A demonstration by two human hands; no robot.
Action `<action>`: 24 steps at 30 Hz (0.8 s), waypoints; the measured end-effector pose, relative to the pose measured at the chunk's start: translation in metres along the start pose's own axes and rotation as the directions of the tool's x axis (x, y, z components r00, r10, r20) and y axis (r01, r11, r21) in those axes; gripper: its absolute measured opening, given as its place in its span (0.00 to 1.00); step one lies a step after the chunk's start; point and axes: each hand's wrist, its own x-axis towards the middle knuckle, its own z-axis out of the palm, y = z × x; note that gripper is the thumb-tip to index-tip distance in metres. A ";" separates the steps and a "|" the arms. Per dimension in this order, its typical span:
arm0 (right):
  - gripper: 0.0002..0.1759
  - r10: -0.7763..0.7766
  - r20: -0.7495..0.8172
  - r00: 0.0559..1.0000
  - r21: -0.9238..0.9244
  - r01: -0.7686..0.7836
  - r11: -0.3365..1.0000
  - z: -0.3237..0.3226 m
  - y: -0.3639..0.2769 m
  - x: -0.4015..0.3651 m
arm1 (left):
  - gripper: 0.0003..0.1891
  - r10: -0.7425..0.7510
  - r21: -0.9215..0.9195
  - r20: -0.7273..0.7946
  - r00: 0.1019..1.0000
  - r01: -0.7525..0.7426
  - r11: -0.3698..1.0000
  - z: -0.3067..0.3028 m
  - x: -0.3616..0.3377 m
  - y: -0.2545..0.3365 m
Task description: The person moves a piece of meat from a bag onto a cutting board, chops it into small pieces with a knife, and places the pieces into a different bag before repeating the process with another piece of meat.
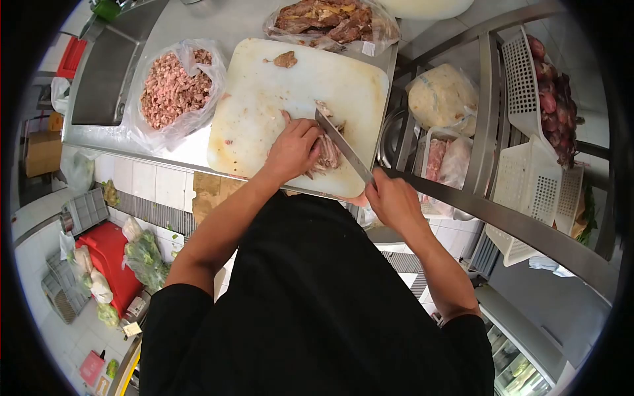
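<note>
On the white cutting board, strips of sliced meat lie near its front edge. My left hand presses on this meat with its fingers curled together. The handle of a knife is in my right hand, at the board's front right corner. The blade of the knife slants up and left, its tip beside the meat and close to my left fingers. A small brown piece of meat lies near the board's back edge.
An open plastic bag of diced meat stands left of the board, beside a sink. Behind the board is a bag of larger meat pieces. On the right, a metal rack holds bagged food and white baskets.
</note>
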 end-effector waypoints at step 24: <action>0.12 -0.011 0.065 0.998 0.016 0.010 1.000 -0.001 -0.002 -0.003 | 0.10 -0.008 0.008 -0.113 0.994 0.009 1.000 0.015 0.001 -0.001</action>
